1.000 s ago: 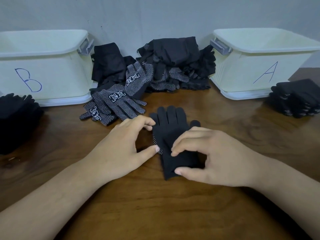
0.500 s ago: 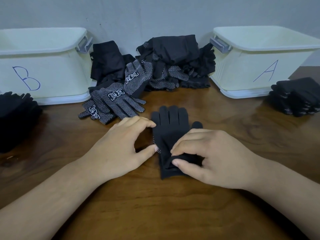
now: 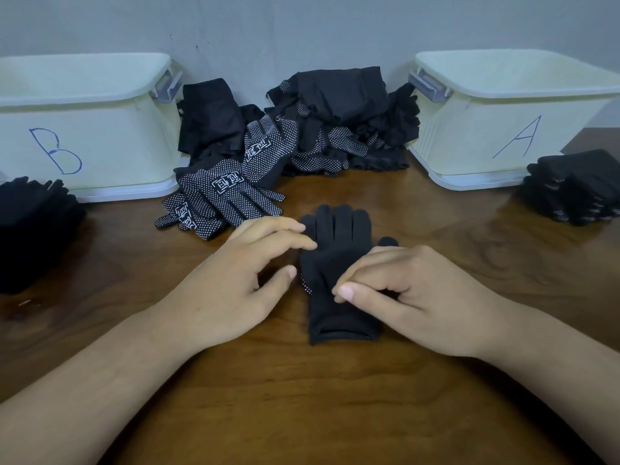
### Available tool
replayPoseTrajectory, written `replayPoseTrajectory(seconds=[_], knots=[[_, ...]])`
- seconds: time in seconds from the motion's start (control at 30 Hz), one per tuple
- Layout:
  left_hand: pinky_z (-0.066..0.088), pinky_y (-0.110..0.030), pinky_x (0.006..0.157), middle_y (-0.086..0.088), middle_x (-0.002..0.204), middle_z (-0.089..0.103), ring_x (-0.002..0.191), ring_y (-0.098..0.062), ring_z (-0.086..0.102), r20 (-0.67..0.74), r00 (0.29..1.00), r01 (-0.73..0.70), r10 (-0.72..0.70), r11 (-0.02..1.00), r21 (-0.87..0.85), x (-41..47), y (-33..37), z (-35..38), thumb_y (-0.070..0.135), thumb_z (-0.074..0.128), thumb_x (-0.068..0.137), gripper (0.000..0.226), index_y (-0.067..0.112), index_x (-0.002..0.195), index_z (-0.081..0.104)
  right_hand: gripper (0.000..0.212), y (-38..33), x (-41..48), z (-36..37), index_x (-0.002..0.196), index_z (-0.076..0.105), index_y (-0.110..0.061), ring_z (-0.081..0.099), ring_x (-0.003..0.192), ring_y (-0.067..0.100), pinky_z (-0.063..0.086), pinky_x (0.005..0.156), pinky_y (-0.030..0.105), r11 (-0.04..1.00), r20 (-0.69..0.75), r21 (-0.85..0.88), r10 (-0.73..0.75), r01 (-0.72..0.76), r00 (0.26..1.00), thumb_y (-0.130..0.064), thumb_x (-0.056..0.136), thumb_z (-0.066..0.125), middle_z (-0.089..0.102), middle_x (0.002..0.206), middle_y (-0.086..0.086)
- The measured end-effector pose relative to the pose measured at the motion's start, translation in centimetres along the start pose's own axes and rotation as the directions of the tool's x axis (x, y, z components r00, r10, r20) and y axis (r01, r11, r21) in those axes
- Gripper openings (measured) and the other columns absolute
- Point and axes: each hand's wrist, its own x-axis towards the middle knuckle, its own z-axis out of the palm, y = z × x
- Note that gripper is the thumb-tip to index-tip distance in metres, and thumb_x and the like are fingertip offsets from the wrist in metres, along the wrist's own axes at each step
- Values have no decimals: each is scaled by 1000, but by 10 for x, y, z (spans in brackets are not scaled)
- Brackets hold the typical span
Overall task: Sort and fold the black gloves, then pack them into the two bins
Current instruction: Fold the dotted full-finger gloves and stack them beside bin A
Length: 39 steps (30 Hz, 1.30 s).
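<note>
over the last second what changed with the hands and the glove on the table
The right hand let go of the glove's cuff and now rests on it. The left hand opened its pinch at the edge. The glove, both bins and the piles stayed put.

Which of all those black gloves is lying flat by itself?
The plain-backed glove between the hands, fingers pointing to the wall; the rest sit in heaps or stacks.

A small sorting or packing station is suggested rather than a home. Two cream plastic bins, hand-lettered B [image 3: 84, 129] and A [image 3: 503, 129], are set on a wooden table [image 3: 302, 397] against a bare grey wall [image 3: 302, 28], with work gloves heaped between them [image 3: 302, 129] (many dotted, identical).
</note>
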Motion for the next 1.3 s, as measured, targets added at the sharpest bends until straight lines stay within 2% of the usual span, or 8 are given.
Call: replayPoseTrajectory(seconds=[0.2, 0.33, 0.5, 0.8, 0.93, 1.03, 1.17, 1.3], knots=[[51, -39, 102, 26, 125, 63, 127, -8, 59, 79, 996, -23, 30, 996, -91, 1, 10, 5, 59, 57, 99, 26, 40, 108, 73, 9, 6, 15, 2, 104, 81, -21, 70, 107, 10, 53, 93, 31, 1000, -189, -4, -14, 13, 982, -27, 102, 74, 76, 112, -15], [47, -29, 99, 29, 132, 59, 121, 5, 58, 87, 996, 8, 1, 995, -103, -1, 9, 6, 69, 71, 87, 33, 44, 107, 72, 54, 22, 30, 12, 161, 43, -31, 27, 157, 4, 29, 127, 33, 967, 107, -252, 76, -47, 991, -50, 110, 49, 33, 170, -15], [42, -11, 75, 33, 137, 54, 94, 1, 65, 102, 995, 27, -18, 996, -87, -1, 13, 8, 67, 75, 82, 32, 45, 105, 72, 66, 43, 36, 0, 169, 2, -45, -21, 157, -8, -6, 133, 37, 914, 319, -398, 222, -82, 921, -67, 109, 20, -13, 175, -25], [41, -21, 98, 33, 142, 50, 137, 12, 39, 94, 996, -9, 13, 999, -41, -3, 14, 7, 66, 57, 96, 37, 45, 124, 68, 47, 69, 29, -14, 160, 45, -37, 19, 159, -3, 19, 133, 40, 935, -112, -232, 246, -267, 963, -39, 113, 43, 36, 168, -22], [48, -29, 100, 26, 121, 59, 119, -3, 57, -48, 998, 44, -45, 998, -34, 0, 6, 3, 43, 63, 101, 19, 40, 119, 66, 30, 47, 4, -17, 134, 72, -32, 50, 142, -2, 41, 119, 29, 977, -198, -20, 206, -214, 958, -23, 106, 64, 66, 140, -22], [51, -34, 88, 29, 115, 57, 105, -5, 57, -16, 995, 99, -99, 995, 18, 0, 1, 4, 47, 59, 98, 21, 44, 118, 62, 21, 24, -5, -17, 118, 81, -25, 65, 125, 8, 50, 105, 28, 994, -131, 63, 102, -94, 986, -21, 98, 78, 75, 122, -19], [50, -37, 98, 32, 128, 57, 116, -7, 57, 41, 996, 77, -78, 997, 27, 0, 3, 4, 49, 58, 98, 28, 45, 125, 62, 24, 8, -5, -11, 111, 81, -29, 64, 124, 9, 49, 104, 26, 999, 76, 33, 24, -26, 997, -40, 91, 85, 72, 123, -21], [48, -25, 89, 35, 129, 53, 114, 0, 56, 49, 993, 107, -108, 994, 12, -1, 2, 5, 53, 60, 97, 37, 50, 133, 56, 14, 10, -6, -9, 106, 80, -31, 63, 122, 6, 49, 102, 28, 999, 92, -33, 2, 1, 996, -37, 93, 82, 70, 124, -25]])
